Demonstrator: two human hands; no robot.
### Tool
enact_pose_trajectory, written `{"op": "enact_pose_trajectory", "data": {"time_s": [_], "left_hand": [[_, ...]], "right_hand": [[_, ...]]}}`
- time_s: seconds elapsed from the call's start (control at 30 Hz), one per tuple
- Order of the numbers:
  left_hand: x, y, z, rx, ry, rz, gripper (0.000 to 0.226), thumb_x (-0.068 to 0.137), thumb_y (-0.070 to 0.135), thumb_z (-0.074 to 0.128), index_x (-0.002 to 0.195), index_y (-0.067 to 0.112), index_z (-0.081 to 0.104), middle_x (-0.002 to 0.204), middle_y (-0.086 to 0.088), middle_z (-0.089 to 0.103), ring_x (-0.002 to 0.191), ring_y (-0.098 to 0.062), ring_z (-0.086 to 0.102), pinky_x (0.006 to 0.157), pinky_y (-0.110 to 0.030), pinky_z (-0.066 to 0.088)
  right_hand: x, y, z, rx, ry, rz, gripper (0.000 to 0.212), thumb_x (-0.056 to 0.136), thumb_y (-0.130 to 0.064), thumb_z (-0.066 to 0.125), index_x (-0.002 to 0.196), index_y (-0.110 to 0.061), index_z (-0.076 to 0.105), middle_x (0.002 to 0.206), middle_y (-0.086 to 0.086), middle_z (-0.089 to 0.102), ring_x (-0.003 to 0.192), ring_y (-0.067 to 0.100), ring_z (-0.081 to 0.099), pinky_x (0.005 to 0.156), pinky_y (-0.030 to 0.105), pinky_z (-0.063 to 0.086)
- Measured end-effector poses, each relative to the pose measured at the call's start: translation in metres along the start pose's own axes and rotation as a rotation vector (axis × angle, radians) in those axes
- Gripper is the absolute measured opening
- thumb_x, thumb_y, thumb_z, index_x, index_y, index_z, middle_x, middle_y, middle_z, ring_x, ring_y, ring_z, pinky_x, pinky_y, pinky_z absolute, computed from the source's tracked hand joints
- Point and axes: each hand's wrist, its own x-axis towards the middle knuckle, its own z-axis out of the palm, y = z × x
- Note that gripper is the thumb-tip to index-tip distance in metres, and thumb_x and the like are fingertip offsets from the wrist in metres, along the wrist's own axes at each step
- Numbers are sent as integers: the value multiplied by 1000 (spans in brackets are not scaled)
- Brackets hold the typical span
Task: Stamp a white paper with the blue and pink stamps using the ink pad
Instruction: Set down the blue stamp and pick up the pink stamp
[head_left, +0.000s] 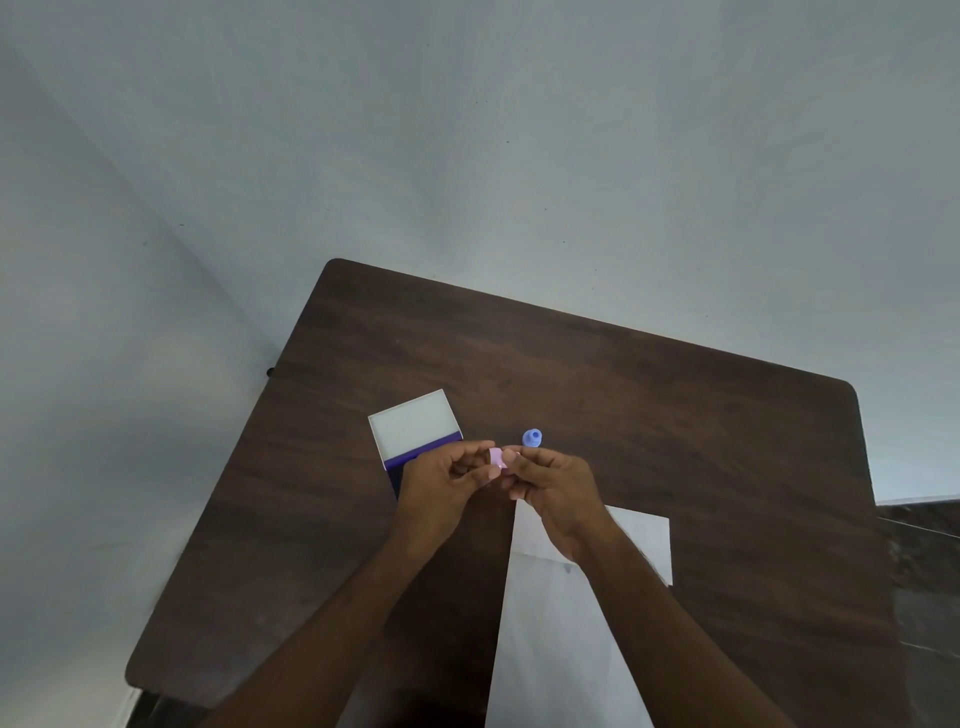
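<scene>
Head view: dark wood-grain table (649, 395), rounded corners; flat white paper (561, 623) near edge; ink pad (415, 434) open, white lid raised, blue base; small pink stamp (496, 457) pinched between left hand (441, 486) and right hand (556, 488) fingertips above table; blue stamp (532, 437) upright just beyond

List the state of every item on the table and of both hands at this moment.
Ink pad: open, lid raised, partly hidden by the left hand.
Pink stamp: held above the table between the fingertips of both hands.
Blue stamp: standing on the table, untouched.
Paper: flat on the table; no clear stamp marks visible.
Left hand: pinching the pink stamp.
Right hand: pinching the pink stamp.
</scene>
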Motion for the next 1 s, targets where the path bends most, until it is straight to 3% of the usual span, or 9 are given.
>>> {"op": "enact_pose_trajectory", "data": {"time_s": [0.1, 0.27, 0.37, 0.47, 0.7, 0.8, 1.0], "left_hand": [[1, -3, -3, -36, -33, -1, 43, 79, 47, 69, 114, 22, 69, 104, 8, 70, 92, -12, 65, 87, -25, 54], [-4, -3, -15, -173, -53, 32, 31, 83, 27, 70, 112, 16, 70, 82, 6, 74, 72, -5, 69, 70, -13, 54], [-9, -8, -21, -287, -51, -2, 28, 82, 22, 72, 109, 16, 70, 89, 9, 73, 78, 0, 69, 69, -12, 53], [-13, -21, -30, -404, -34, -39, 33, 78, 13, 76, 110, 16, 67, 100, 4, 74, 91, -9, 70, 78, -24, 57], [-27, -54, -57, -489, 48, -89, 34, 79, 1, 72, 109, 14, 62, 100, -3, 74, 87, -21, 73, 78, -31, 58], [-33, -66, -66, -482, 93, -115, 33, 78, 1, 73, 107, 15, 63, 98, -4, 74, 85, -21, 73, 77, -35, 58], [-43, -95, -77, -222, 214, -119, 31, 72, 14, 81, 98, 28, 70, 93, 10, 72, 84, -4, 67, 74, -17, 53]], "right_hand": [[-1, 1, 2, -1, -5, 7, 19, 80, -21, 71, 94, -8, 73, 91, 13, 74, 86, 36, 69, 79, 34, 58], [-3, -1, 7, 22, -37, 25, 23, 81, -20, 70, 99, -5, 73, 90, 13, 74, 76, 25, 68, 67, 24, 57], [-4, -3, 10, 57, -51, 41, 21, 81, -18, 70, 97, -6, 73, 88, 12, 74, 74, 23, 68, 63, 23, 56], [-4, -3, 14, 64, -65, 58, 23, 83, -16, 68, 102, -3, 72, 88, 14, 73, 70, 22, 68, 62, 24, 56], [-10, 5, 29, 64, -150, 86, 18, 86, -13, 66, 101, -7, 73, 90, 15, 74, 72, 22, 67, 70, 30, 56], [-14, 8, 42, 52, -189, 104, 18, 87, -12, 64, 102, -5, 73, 93, 18, 73, 75, 23, 66, 71, 32, 55], [-23, 11, 72, 34, -235, 156, 20, 89, -13, 61, 104, -4, 71, 89, 16, 71, 74, 22, 64, 66, 30, 53]]}}
